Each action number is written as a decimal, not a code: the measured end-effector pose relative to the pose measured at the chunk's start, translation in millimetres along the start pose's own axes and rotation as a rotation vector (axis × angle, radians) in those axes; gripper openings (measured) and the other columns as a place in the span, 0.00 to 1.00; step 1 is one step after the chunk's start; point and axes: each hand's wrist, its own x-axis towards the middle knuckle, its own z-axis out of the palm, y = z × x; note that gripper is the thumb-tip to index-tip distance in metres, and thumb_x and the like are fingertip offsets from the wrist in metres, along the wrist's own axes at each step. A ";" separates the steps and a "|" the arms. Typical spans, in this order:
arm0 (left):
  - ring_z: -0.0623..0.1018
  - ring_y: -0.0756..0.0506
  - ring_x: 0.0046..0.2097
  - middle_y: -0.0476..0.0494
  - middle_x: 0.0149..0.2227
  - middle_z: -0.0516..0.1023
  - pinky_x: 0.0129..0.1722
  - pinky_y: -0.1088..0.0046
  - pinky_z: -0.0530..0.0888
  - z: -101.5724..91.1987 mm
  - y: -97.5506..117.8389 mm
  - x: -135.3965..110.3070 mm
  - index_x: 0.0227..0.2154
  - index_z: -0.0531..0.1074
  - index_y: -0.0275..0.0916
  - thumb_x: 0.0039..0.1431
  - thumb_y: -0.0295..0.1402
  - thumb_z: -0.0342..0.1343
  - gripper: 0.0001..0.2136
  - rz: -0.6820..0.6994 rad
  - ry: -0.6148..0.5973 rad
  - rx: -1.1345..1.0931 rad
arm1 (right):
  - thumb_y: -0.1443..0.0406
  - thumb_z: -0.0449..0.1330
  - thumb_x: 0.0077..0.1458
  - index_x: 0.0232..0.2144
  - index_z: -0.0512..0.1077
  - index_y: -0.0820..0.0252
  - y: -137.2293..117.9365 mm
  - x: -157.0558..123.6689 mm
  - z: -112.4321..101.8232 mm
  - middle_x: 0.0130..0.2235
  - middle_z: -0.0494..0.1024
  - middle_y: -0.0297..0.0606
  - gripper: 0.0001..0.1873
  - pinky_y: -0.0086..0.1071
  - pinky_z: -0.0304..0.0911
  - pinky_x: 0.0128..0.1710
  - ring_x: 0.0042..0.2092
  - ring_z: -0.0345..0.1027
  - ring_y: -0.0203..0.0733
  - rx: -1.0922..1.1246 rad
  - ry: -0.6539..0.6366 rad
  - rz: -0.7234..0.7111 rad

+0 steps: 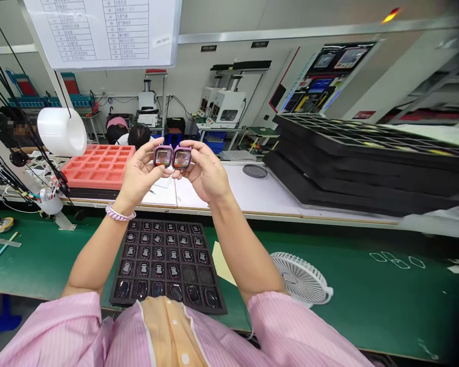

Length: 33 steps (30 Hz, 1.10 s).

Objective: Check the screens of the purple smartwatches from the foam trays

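Two small purple-framed watch cases with glossy faces are held up side by side in front of me. My left hand [143, 165] pinches the left watch case [162, 156] between thumb and fingers. The right watch case [182, 158] is gripped by my right hand [204, 168]. Their inner edges touch or nearly touch. Below my forearms, a black foam tray [191, 274] lies on the green bench, its pockets filled with several watch cases. Two pockets toward the right hold nothing. Pieces in the nearest row look dark and glossy; those behind carry white print.
A red compartment tray [95, 165] sits on the shelf at left, near a white roll [61, 131]. Black trays [367, 168] are stacked at right. A white fan [304, 278] and a yellow paper [222, 262] lie by my right arm. Thin white outline rings [400, 262] rest farther right.
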 end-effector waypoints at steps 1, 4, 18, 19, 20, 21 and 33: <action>0.84 0.50 0.39 0.43 0.51 0.81 0.41 0.75 0.85 0.5 0.4 2.6 0.60 0.71 0.45 0.56 0.30 0.68 0.28 0.026 -0.002 0.015 | 0.50 0.65 0.62 0.49 0.70 0.54 -2.8 2.3 -0.4 0.36 0.78 0.31 0.20 0.33 0.74 0.32 0.28 0.74 0.36 -0.009 -0.008 -0.009; 0.84 0.49 0.40 0.43 0.50 0.81 0.41 0.75 0.84 2.0 1.8 6.8 0.60 0.71 0.46 0.57 0.31 0.69 0.27 0.083 -0.009 0.031 | 0.51 0.66 0.60 0.50 0.69 0.54 -8.3 5.6 -1.9 0.38 0.79 0.31 0.21 0.33 0.74 0.33 0.28 0.74 0.36 -0.015 -0.036 -0.025; 0.83 0.48 0.39 0.45 0.45 0.78 0.37 0.76 0.83 3.0 -1.4 5.7 0.58 0.71 0.48 0.58 0.42 0.72 0.27 0.185 0.030 0.097 | 0.60 0.71 0.54 0.56 0.67 0.51 -8.1 -2.2 -3.3 0.49 0.78 0.35 0.29 0.34 0.77 0.40 0.36 0.77 0.37 -0.098 -0.117 -0.071; 0.83 0.48 0.39 0.45 0.46 0.78 0.38 0.75 0.83 3.0 -1.3 3.3 0.59 0.70 0.49 0.58 0.42 0.72 0.28 0.169 0.021 0.090 | 0.60 0.70 0.54 0.56 0.67 0.51 -7.3 -4.2 -2.7 0.49 0.78 0.35 0.29 0.34 0.77 0.40 0.36 0.77 0.37 -0.101 -0.112 -0.063; 0.83 0.48 0.40 0.45 0.47 0.78 0.39 0.74 0.83 3.2 -1.0 0.3 0.59 0.70 0.49 0.58 0.41 0.72 0.28 0.152 0.012 0.083 | 0.61 0.70 0.53 0.56 0.67 0.51 -6.4 -6.9 -2.1 0.49 0.78 0.35 0.29 0.34 0.77 0.40 0.35 0.77 0.37 -0.104 -0.106 -0.052; 0.84 0.47 0.41 0.45 0.48 0.78 0.40 0.74 0.84 3.8 -0.7 -3.4 0.59 0.70 0.48 0.58 0.41 0.72 0.28 0.133 0.005 0.077 | 0.63 0.69 0.52 0.56 0.67 0.52 -5.2 -10.4 -1.4 0.48 0.78 0.35 0.29 0.35 0.77 0.40 0.35 0.77 0.37 -0.105 -0.096 -0.037; 0.82 0.54 0.30 0.47 0.43 0.80 0.34 0.80 0.82 25.2 -21.1 -111.0 0.54 0.72 0.42 0.58 0.32 0.69 0.21 -0.282 0.161 -0.037 | 0.62 0.67 0.53 0.52 0.69 0.54 51.8 -113.2 11.3 0.40 0.79 0.32 0.24 0.36 0.76 0.36 0.30 0.75 0.36 0.097 0.130 0.291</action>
